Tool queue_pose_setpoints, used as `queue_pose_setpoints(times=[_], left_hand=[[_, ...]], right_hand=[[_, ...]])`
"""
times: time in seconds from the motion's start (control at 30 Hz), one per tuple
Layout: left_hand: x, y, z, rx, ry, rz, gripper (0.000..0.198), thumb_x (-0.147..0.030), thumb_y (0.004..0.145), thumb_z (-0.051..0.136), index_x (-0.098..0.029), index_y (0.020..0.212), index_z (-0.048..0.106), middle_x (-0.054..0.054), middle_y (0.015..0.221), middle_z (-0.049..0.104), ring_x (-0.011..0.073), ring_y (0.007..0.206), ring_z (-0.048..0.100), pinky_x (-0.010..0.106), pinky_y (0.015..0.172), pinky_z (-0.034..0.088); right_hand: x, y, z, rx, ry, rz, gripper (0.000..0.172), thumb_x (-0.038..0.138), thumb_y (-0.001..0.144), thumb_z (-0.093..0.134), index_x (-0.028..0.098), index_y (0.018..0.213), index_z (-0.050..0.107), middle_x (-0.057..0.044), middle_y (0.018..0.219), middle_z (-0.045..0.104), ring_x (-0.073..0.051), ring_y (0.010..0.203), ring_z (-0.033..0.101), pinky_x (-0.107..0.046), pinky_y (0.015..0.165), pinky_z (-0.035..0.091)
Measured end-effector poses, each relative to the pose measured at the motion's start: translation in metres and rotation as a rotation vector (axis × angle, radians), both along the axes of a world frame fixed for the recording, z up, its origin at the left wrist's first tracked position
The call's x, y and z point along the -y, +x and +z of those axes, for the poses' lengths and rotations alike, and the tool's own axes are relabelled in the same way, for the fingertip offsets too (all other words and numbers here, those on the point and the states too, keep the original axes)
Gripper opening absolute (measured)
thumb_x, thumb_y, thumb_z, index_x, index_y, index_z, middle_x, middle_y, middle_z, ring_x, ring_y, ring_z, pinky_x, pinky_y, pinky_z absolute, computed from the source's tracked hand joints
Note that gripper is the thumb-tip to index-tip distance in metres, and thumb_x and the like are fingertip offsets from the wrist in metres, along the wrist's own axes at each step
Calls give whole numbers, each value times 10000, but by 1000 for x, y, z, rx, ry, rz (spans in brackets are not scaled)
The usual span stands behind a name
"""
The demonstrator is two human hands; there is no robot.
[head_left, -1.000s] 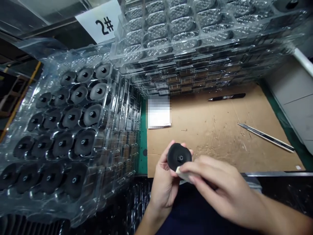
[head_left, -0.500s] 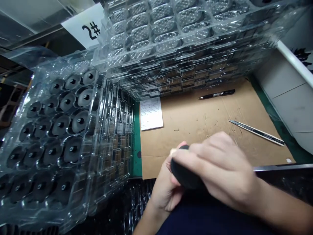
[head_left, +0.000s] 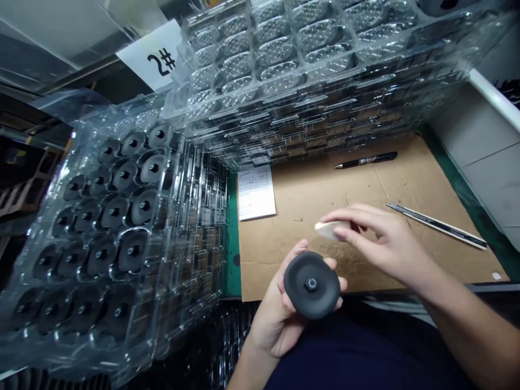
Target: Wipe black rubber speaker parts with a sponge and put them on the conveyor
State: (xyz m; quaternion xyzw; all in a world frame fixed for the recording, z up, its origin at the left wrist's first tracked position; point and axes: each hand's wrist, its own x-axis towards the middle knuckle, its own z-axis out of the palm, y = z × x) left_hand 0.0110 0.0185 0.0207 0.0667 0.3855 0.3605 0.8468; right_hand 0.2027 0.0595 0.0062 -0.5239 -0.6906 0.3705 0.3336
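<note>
My left hand point(head_left: 273, 320) is closed round the edge of a black round rubber-like disc point(head_left: 298, 295) with a raised metal-tipped centre, which faces up toward me. In my right hand point(head_left: 388, 246), between thumb and fingers, is a thin whitish flat piece point(head_left: 328, 229); whether it is cloth, foam or something else I cannot tell. That hand is above the cardboard, apart from the disc, up and to its right. Similar black discs point(head_left: 132, 252) sit in the pockets of a clear plastic tray point(head_left: 156, 303) on the left.
Clear plastic trays point(head_left: 280, 103) are stacked along the back. On the cardboard sheet point(head_left: 284, 254) lie a printed paper slip point(head_left: 257, 197), a black pen point(head_left: 365, 160) and a craft knife point(head_left: 436, 225) with its blade showing. A "2#" sign point(head_left: 156, 57) hangs at the back left.
My right hand has moved off the disc, up and away, with the whitish piece now in plain sight. The disc has been turned so its centre faces me. The view has shifted slightly.
</note>
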Motion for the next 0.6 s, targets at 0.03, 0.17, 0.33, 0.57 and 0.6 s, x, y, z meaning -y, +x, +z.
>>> queue_pose_setpoints(times=[0.03, 0.17, 0.33, 0.57, 0.6], left_hand=[[-1, -2, 1, 42, 3, -1, 684, -343, 575, 816, -314, 1194, 525, 61, 1073, 668, 307, 953, 651, 369, 761, 536], [-2, -9, 0, 108, -5, 4, 648, -313, 589, 811, -325, 1172, 527, 66, 1161, 619, 319, 1026, 620, 359, 772, 534], [-1, -12, -12, 160, 25, -4, 665, -444, 590, 777, -328, 1189, 511, 91, 1253, 556, 341, 1066, 591, 402, 820, 507], [2, -10, -13, 201, 79, -33, 670, -428, 672, 730, -306, 1266, 443, 93, 1232, 564, 315, 1099, 571, 374, 853, 492], [3, -9, -13, 203, 89, -44, 672, -431, 672, 729, -288, 1267, 451, 99, 1228, 567, 313, 1091, 574, 373, 853, 494]], right_hand=[[2, 6, -12, 28, -89, -54, 204, 234, 875, 502, 259, 1031, 630, 5, 939, 657, -120, 739, 572, -255, 634, 431], [34, 9, -53, 108, -277, -15, 255, 263, 888, 454, 259, 1087, 613, -13, 895, 636, -128, 695, 582, -260, 614, 459], [72, -13, -70, 11, -367, 110, 271, 289, 915, 415, 253, 1077, 629, -27, 867, 638, -144, 791, 610, -280, 708, 495], [47, 2, -31, 36, -188, -143, 234, 275, 883, 496, 279, 1079, 623, -12, 947, 659, -146, 797, 601, -275, 689, 468], [42, 2, -17, 38, -83, -182, 248, 244, 873, 518, 289, 1098, 612, -5, 981, 659, -147, 829, 594, -286, 731, 456]])
